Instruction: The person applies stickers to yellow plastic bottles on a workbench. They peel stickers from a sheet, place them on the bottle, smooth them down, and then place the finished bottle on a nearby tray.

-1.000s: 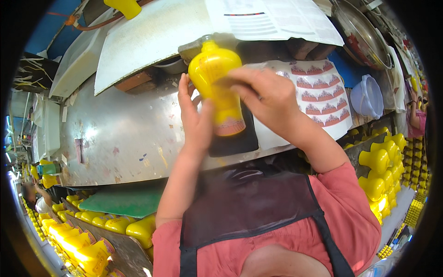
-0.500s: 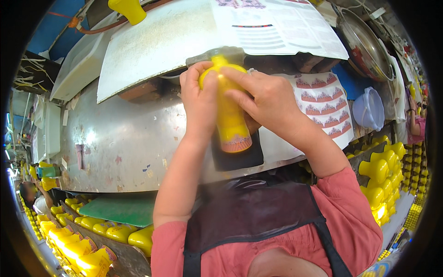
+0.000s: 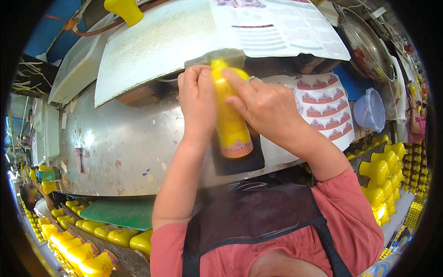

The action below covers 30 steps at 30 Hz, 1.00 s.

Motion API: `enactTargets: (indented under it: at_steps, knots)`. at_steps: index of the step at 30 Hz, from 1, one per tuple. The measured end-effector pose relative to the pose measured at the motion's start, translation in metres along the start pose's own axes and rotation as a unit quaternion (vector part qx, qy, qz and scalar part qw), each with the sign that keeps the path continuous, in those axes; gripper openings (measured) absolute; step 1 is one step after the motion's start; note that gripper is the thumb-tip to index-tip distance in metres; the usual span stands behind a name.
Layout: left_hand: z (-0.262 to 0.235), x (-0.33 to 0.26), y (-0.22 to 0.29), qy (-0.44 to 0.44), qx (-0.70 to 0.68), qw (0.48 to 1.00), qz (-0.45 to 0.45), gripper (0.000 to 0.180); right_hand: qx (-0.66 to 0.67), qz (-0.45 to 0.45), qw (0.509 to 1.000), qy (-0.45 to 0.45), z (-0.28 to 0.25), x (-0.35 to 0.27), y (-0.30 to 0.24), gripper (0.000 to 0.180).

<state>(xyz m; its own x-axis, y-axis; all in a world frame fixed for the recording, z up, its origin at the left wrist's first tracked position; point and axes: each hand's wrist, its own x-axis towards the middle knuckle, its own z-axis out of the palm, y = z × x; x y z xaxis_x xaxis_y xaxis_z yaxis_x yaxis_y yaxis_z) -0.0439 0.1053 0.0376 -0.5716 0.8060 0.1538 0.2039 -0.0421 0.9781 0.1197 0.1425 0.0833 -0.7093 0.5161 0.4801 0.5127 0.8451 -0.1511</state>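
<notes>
A glossy yellow bottle (image 3: 233,127) with a narrow neck lies with its base toward me. A pink patterned decal band (image 3: 237,148) runs around that base. Beneath the bottle is a dark pad (image 3: 254,161), and a greyish support sits under the neck. My left hand (image 3: 197,99) is closed around the left side of the bottle's shoulder, fingers curled near the neck. From the right, my right hand (image 3: 272,108) grips the bottle, its index finger pressed along the shoulder and its thumb on the body. The far fingertips and the bottle's underside are hidden.
The metal table (image 3: 124,152) carries a decal sheet (image 3: 323,106) at right. A raised white board (image 3: 161,46) with printed sheets lies beyond. A lilac bucket (image 3: 369,110) stands at right. Yellow vessels (image 3: 383,171) fill racks on both sides. A person (image 3: 41,203) is far left.
Both hands have shifted slightly on the bottle's shoulder. The right index finger has moved off the neck's base, which shows more now. The bottle's base appears slightly lower in view.
</notes>
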Motion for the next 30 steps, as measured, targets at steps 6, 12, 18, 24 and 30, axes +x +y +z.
enactTargets:
  at_steps: [6, 12, 18, 24, 30]
  knots:
    - [0.001, -0.009, -0.002, 0.011, -0.027, 0.999, 0.018, 0.031, 0.0, 0.007, 1.0, -0.001, -0.001, 0.0, 0.0, 0.048]
    - [0.0, -0.014, -0.01, 0.002, 0.044, 0.994, 0.099, 0.034, 0.021, 0.011, 1.0, 0.001, 0.0, 0.0, 0.003, 0.049]
    - [-0.001, -0.02, -0.014, -0.006, -0.04, 0.997, 0.066, 0.036, 0.018, 0.015, 1.0, -0.001, 0.001, -0.003, 0.002, 0.049]
    - [-0.002, -0.026, -0.018, -0.015, 0.038, 0.989, 0.143, 0.041, 0.211, 0.111, 0.971, -0.032, -0.013, 0.011, 0.017, 0.048]
    - [-0.001, -0.028, -0.017, -0.031, -0.082, 0.993, 0.081, 0.042, 0.515, 0.216, 0.827, -0.058, -0.031, 0.045, 0.04, 0.026]
